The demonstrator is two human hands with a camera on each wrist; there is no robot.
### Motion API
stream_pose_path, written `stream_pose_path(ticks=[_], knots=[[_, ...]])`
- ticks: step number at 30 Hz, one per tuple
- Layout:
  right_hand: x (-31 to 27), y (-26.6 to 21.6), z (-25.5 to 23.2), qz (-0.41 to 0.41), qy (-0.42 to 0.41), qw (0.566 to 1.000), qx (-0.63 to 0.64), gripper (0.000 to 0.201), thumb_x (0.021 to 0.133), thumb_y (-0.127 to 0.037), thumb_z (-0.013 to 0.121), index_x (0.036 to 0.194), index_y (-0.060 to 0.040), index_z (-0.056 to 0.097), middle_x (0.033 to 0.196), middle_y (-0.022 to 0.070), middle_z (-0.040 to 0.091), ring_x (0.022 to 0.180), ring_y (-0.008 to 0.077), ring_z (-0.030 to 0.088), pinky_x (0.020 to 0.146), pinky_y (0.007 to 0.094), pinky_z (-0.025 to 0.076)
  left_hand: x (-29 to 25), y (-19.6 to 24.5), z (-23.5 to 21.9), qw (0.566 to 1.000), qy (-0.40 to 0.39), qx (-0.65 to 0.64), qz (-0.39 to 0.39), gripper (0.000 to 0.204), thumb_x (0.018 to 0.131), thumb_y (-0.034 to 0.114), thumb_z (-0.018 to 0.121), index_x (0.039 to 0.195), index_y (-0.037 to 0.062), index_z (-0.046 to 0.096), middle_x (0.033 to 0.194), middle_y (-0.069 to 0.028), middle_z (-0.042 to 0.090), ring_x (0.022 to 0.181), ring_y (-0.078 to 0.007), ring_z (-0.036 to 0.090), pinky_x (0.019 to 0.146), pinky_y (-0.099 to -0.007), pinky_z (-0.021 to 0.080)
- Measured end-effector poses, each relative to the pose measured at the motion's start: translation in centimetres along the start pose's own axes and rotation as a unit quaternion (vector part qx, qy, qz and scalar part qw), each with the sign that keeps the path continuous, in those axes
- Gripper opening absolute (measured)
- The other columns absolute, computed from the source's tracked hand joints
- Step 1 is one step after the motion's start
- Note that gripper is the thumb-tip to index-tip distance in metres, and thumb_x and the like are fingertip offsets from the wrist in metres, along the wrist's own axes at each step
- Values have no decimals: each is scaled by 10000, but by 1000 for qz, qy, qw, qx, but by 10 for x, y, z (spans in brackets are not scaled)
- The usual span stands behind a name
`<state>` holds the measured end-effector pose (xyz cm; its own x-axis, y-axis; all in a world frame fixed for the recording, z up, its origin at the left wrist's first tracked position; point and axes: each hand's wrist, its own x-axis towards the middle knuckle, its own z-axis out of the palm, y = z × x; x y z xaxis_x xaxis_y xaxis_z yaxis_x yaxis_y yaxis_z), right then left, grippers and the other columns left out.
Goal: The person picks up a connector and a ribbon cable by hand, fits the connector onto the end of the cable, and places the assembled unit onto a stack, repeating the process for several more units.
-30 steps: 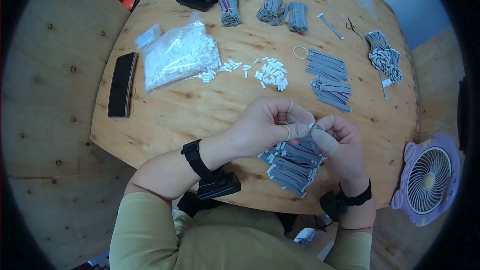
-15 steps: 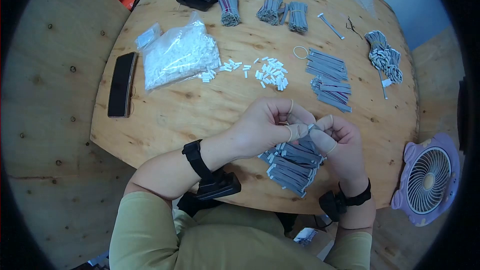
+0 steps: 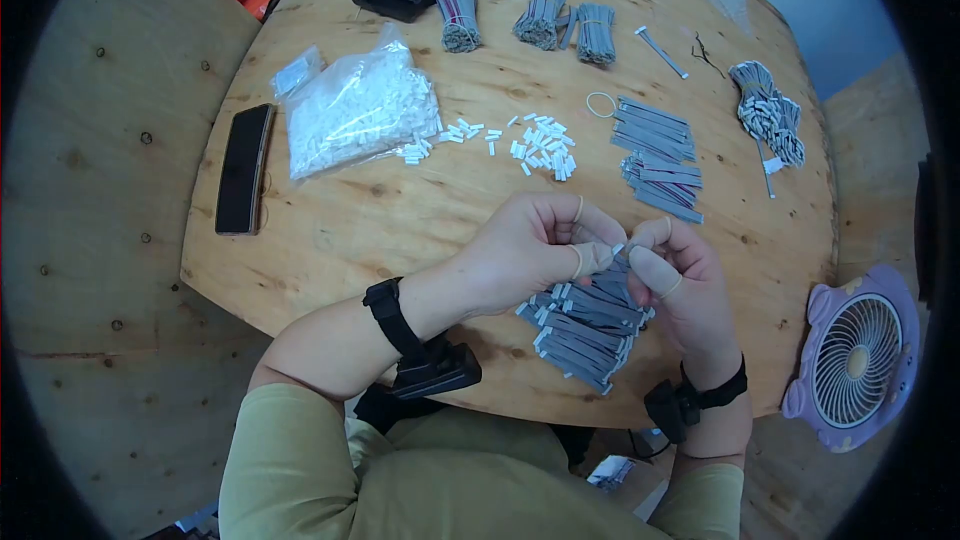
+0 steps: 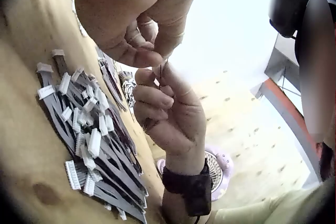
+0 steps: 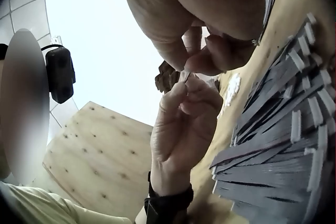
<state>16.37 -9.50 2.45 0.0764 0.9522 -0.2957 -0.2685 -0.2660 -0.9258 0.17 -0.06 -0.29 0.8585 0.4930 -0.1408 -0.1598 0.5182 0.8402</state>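
Observation:
Over the near middle of the table, my two hands meet fingertip to fingertip. My left hand (image 3: 535,255) pinches a small white connector (image 3: 618,249) between thumb and forefinger. Facing it, my right hand (image 3: 685,275) has thumb and forefinger pressed together on a thin grey cable (image 4: 161,70), mostly hidden by the fingers. Both hands wear pale finger covers. Just below them lies a heap of short grey ribbon cables (image 3: 590,335) tipped with white connectors; the left wrist view shows their connectors (image 4: 94,142) close up.
Loose white connectors (image 3: 545,148) lie beyond the hands, beside a clear bag of them (image 3: 360,110). Flat cable stacks (image 3: 655,130) are at right, tied cable bundles (image 3: 540,15) at the back. A phone (image 3: 245,170) lies left; a purple fan (image 3: 857,360) stands off the right edge.
My right hand has shifted slightly to the right, its thumb tilting away from the left fingertips. The white connector shows more plainly. My left hand has hardly moved.

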Motion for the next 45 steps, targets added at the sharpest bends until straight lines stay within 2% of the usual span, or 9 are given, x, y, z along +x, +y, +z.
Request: stream_pose_path(ticks=[6,10,15,22,45], knots=[[-1,-2,-2,-1,-20,1000,-17,69,792,-103,562,793,-64,506,760,-33,455,620,36,483,554,172,374,2,-3,-1,994,-11,-100,-35,179,779,58,592,947,3,567,815,-55,602,677,-76,563,603,-179,464],[-1,0,-4,-40,-43,998,-30,57,790,-83,549,785,-46,505,841,-11,396,662,52,504,605,183,394,1,-4,2,986,-17,-157,-59,189,779,66,591,952,-2,559,831,-70,602,680,-88,567,605,-174,462],[-3,-3,-2,-51,-29,997,-41,43,777,-45,542,770,-28,503,906,14,365,703,66,527,642,196,413,2,-4,4,984,-29,-161,-63,183,790,72,577,954,-4,554,833,-100,603,688,-101,573,606,-177,462],[-4,-5,1,-58,-19,996,-58,39,776,-31,536,763,-19,500,921,24,361,714,71,531,646,195,416,2,-6,4,986,-37,-157,-50,181,797,60,562,963,-10,548,845,-137,602,741,-138,588,628,-184,464],[-4,-4,1,-79,-17,993,-91,40,784,-40,537,779,-21,502,928,27,365,700,57,516,640,182,408,1,-5,4,989,-37,-142,-34,173,795,66,568,953,-2,556,850,-111,601,751,-139,588,631,-191,463]])
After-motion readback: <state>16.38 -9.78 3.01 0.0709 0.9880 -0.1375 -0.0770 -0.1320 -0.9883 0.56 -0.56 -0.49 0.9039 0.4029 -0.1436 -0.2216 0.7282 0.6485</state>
